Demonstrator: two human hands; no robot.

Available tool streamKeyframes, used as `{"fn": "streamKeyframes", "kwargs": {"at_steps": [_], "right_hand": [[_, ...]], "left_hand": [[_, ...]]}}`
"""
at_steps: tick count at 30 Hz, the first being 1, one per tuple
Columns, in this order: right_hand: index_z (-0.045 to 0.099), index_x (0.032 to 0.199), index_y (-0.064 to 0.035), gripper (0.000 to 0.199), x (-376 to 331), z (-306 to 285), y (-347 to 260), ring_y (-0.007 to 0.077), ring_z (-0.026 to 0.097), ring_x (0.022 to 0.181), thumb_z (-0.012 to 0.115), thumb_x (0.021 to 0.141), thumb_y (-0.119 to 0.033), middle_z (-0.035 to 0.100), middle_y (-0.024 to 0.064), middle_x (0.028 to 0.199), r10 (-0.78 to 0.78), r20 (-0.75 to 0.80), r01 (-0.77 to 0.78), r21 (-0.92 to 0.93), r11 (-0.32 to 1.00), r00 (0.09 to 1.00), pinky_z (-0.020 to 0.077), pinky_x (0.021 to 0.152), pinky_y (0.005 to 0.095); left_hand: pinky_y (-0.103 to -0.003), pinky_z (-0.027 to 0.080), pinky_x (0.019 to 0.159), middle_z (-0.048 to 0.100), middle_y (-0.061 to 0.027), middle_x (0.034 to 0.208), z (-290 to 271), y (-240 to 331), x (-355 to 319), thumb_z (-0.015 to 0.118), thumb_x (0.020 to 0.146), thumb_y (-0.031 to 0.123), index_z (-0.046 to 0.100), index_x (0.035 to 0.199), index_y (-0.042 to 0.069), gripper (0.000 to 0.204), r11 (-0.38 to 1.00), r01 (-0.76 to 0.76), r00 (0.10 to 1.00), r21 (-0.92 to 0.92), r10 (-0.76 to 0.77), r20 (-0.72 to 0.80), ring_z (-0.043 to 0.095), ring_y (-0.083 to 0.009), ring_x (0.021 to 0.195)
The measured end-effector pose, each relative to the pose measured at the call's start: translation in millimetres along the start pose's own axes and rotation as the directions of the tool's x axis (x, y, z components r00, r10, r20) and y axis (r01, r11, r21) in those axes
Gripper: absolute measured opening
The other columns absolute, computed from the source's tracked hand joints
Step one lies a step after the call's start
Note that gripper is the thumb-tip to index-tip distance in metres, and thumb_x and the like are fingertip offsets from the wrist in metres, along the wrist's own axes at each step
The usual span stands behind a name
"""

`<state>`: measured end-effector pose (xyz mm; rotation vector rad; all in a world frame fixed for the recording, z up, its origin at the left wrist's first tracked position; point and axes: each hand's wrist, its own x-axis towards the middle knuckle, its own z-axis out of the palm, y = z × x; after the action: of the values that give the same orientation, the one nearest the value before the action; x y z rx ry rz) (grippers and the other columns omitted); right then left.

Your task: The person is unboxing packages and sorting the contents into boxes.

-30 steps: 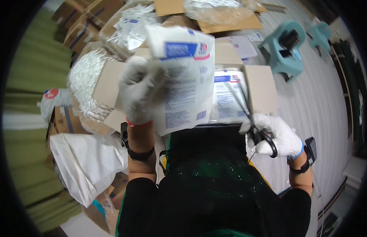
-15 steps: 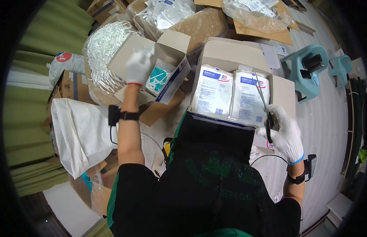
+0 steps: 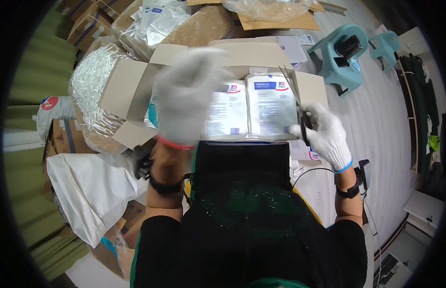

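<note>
Left hand (image 3: pixel 191 98) is blurred over left end of carton (image 3: pixel 311 90) (grip unreadable), hides part of left packet (image 3: pixel 227 115) inside.

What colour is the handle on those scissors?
Black. The scissors' handle shows best in the head view.

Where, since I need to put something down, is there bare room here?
Bare floor shows at right, between the right hand, the nearer teal stool and the dark garments. Crowded: the left, with white strings and a white bag; also the open box, holding white packets.
</note>
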<state>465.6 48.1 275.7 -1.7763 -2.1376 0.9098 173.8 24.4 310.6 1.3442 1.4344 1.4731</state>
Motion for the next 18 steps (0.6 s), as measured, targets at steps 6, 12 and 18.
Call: {"fn": "streamKeyframes", "kwargs": {"at_steps": [6,12,18], "right_hand": [[0.069,0.117,-0.0079,0.05,2.4,8.0,17.7,0.0245,0.073,0.078,0.087,0.08,-0.037,0.075,0.0129,0.091,0.025,-0.001,-0.024,0.189,0.982,1.0,0.0568,0.073,0.0356],[0.068,0.117,-0.0042,0.049,-0.8,10.4,27.1,0.0153,0.066,0.069,0.087,0.081,-0.032,0.072,0.0076,0.085,0.074,0.048,-0.086,0.338,0.937,0.996,0.0549,0.069,0.0314],[0.066,0.12,-0.0028,0.053,-7.0,3.4,25.5,0.0128,0.062,0.069,0.088,0.079,-0.029,0.069,0.0055,0.082,0.12,0.132,-0.169,0.477,0.863,0.984,0.054,0.069,0.0296]], "left_hand": [[-0.033,0.054,0.096,0.074,-0.0206,0.114,89.3,-85.8,12.2,0.081,0.084,0.028,0.062,0.127,-0.007,0.059,0.768,0.212,0.904,0.604,-0.389,0.178,0.072,-0.0251,0.109],[-0.031,0.056,0.089,0.075,-0.0143,0.113,109.9,-166.9,15.3,0.083,0.083,0.021,0.066,0.121,-0.008,0.051,0.866,0.456,0.88,0.207,-0.474,0.042,0.073,-0.0196,0.1],[-0.03,0.056,0.084,0.076,-0.0081,0.11,119.9,-103.0,-13.2,0.08,0.088,0.021,0.071,0.119,-0.001,0.039,0.9,0.432,0.882,-0.056,-0.409,0.237,0.071,-0.0135,0.097]]}}
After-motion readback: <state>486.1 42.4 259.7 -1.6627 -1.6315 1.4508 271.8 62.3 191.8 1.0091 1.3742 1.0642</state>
